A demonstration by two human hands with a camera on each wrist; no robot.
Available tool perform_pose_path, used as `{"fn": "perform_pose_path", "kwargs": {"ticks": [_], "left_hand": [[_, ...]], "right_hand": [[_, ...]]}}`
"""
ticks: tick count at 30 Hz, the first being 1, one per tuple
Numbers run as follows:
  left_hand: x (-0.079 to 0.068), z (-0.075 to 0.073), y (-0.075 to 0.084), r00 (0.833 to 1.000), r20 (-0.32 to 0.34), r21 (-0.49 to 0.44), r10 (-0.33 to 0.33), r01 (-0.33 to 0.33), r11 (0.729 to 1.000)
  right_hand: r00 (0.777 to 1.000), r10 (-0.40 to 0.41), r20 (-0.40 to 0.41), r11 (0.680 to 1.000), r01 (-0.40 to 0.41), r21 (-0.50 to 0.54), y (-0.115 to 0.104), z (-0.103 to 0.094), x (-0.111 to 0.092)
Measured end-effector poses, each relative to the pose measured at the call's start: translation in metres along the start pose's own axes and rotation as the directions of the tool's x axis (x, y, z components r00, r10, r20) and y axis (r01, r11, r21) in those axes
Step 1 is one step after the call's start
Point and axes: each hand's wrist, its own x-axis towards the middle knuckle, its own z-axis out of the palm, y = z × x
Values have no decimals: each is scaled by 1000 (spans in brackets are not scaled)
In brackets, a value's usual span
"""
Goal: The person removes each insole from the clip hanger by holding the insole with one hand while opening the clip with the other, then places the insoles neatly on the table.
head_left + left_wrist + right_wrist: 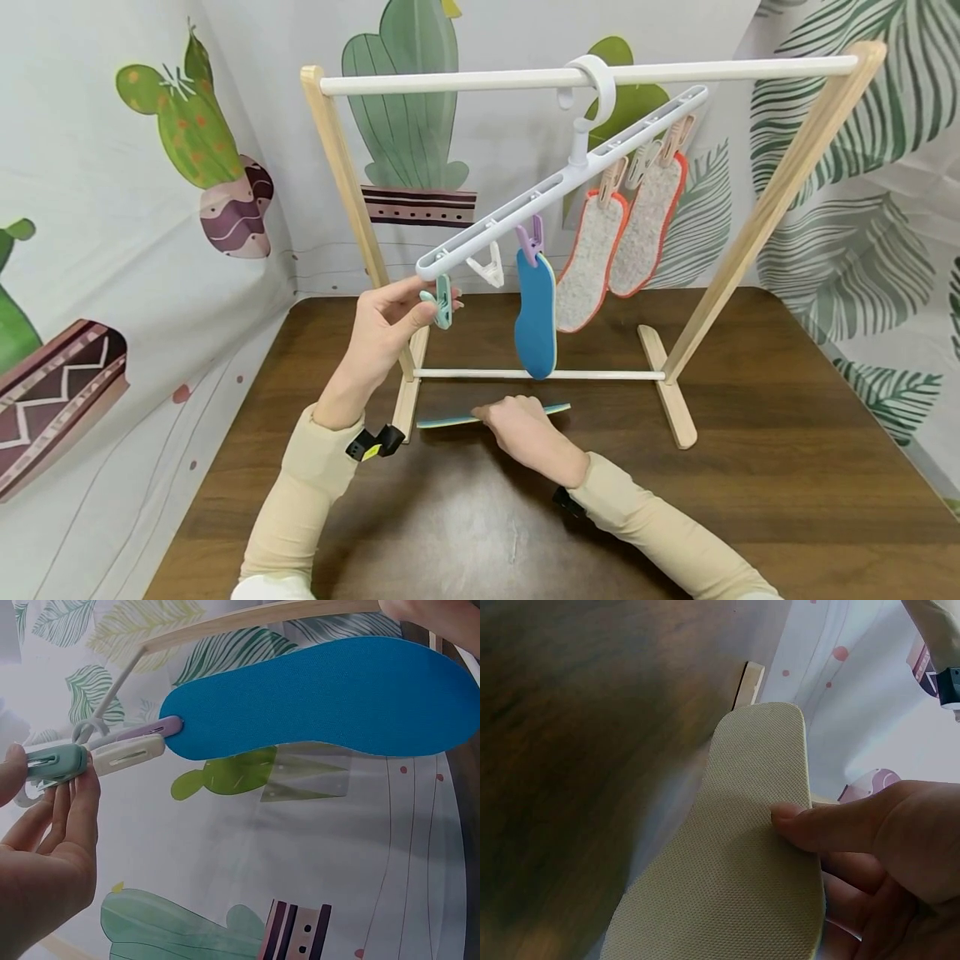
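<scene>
My left hand (386, 321) pinches a mint-green clothes peg (443, 302) at the near left end of a white clip hanger (525, 200). In the left wrist view, the thumb and fingers are on either side of that peg (58, 762). Low over the table, my right hand (525, 429) grips an insole (446, 422), seen edge-on by the head camera. Its cream mesh face (757, 780) shows in the right wrist view, thumb flat on it, fingers behind. A blue insole (535, 321) hangs from a purple peg (530, 239), beside a white peg (489, 268).
Two grey insoles with red edging (596, 262) hang from pegs on the hanger's right half. The hanger's hook (602, 87) loops over the white rail (450, 82) of a wooden rack (780, 200), which stands on the brown table (750, 500). A printed cloth (300, 42) hangs behind.
</scene>
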Motion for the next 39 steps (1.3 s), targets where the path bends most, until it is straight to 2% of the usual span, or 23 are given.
{"fn": "perform_pose_path", "kwargs": {"ticks": [12, 22, 28, 39], "left_hand": [[0, 0, -3, 1000, 3, -1, 3, -3, 1000], [1, 0, -5, 999, 11, -25, 33, -32, 999], [1, 0, -3, 1000, 10, 1, 15, -15, 1000], [0, -1, -6, 999, 9, -23, 36, -36, 999]], "right_hand": [[998, -27, 62, 997, 23, 67, -2, 3, -2], [994, -44, 98, 995, 35, 89, 1, 4, 0], [993, -42, 112, 993, 30, 111, 2, 4, 2], [989, -49, 140, 994, 35, 99, 1, 6, 3]]}}
